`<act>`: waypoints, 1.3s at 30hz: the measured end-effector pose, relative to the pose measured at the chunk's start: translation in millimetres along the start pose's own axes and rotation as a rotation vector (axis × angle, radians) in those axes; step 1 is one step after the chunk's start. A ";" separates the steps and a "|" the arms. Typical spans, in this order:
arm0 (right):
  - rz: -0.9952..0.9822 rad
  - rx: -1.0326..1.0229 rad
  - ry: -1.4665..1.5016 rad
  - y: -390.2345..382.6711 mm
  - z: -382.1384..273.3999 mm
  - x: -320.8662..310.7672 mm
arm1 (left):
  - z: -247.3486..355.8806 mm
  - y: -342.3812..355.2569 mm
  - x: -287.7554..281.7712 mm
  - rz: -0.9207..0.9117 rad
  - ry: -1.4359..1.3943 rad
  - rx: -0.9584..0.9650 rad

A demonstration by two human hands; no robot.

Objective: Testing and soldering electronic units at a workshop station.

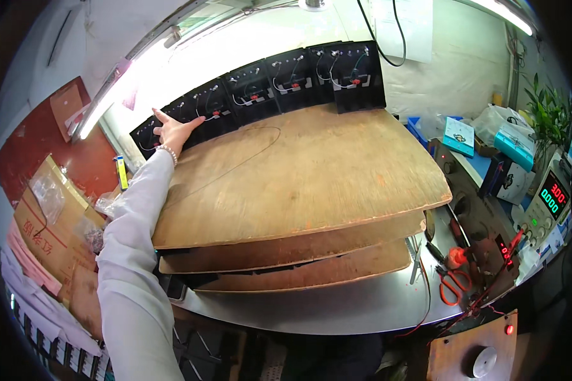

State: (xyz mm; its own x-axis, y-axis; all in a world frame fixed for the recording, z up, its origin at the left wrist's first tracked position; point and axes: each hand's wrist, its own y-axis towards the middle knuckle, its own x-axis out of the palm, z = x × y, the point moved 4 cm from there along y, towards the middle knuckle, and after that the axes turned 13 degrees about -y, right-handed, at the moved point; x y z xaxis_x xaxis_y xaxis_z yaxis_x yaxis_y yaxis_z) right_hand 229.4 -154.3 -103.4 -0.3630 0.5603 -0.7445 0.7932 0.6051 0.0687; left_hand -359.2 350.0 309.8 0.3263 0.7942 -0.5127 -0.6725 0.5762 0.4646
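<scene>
My left hand (175,132) reaches to the far left edge of a wooden board (311,171), fingers spread, at a row of black panels. Thumb and index finger lie at a black panel (200,108) with wires on it; I cannot tell whether they touch it. Several similar panels stand upright in an overlapping row along the board's back edge, with white and green wires and small red parts. One black panel (361,95) stands at the right end of the row. Two more boards (311,270) lie stacked below the top one. My right hand is out of view.
Red-handled scissors (452,282) and a metal caliper-like tool (415,257) lie on the metal table (311,317) at right. Beyond are a power supply (550,197) with lit digits and blue-and-white boxes (459,136). Cardboard boxes (54,235) stand at left.
</scene>
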 end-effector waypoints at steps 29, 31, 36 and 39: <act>0.129 -0.301 0.165 -7.9 -1.7 -12.4 | 74.0 -239.2 -157.6 0.202 -0.256 1.324; 0.187 -0.328 0.169 0.7 19.2 8.8 | 82.0 -242.3 -150.7 -0.135 -0.002 1.373; 0.192 -0.338 0.139 -1.1 22.5 8.3 | 108.5 -266.4 -202.0 -0.261 -0.206 1.440; 0.125 -0.240 0.182 -8.3 15.5 -9.9 | 96.2 -349.9 -210.1 -0.100 -0.184 1.549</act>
State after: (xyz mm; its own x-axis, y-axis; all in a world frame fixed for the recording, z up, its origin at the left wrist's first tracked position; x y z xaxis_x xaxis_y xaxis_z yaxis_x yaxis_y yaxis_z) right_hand 234.0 -173.6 -106.9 -0.3687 0.7174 -0.5911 0.7069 0.6293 0.3229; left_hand -128.5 0.1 324.4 0.4779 0.6870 -0.5474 0.6322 0.1636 0.7573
